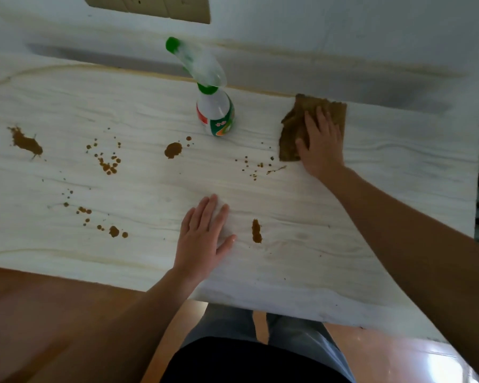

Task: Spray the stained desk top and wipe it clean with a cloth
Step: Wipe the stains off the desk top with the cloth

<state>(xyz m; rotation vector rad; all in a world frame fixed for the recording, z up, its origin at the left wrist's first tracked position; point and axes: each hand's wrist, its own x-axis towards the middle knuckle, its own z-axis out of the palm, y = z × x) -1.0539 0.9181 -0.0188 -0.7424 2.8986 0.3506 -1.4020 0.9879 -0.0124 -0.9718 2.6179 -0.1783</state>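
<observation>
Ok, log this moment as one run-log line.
right hand: flat on cloth | left hand: flat on desk top | spray bottle: upright, untouched | stains: unwiped

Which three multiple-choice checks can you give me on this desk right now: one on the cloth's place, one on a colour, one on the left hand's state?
1. The cloth lies: A) left of the spray bottle; B) right of it, under the right hand; C) on the floor.
2. The bottle's nozzle tip is: A) red; B) green; C) blue.
3. The left hand: A) rests flat on the desk top, fingers straight; B) grips the bottle; C) pinches the cloth.
Answers: 1 B, the right hand presses it flat to the bottle's right; 2 B, the tip shows bright green; 3 A, it lies on the desk and holds nothing.
</observation>
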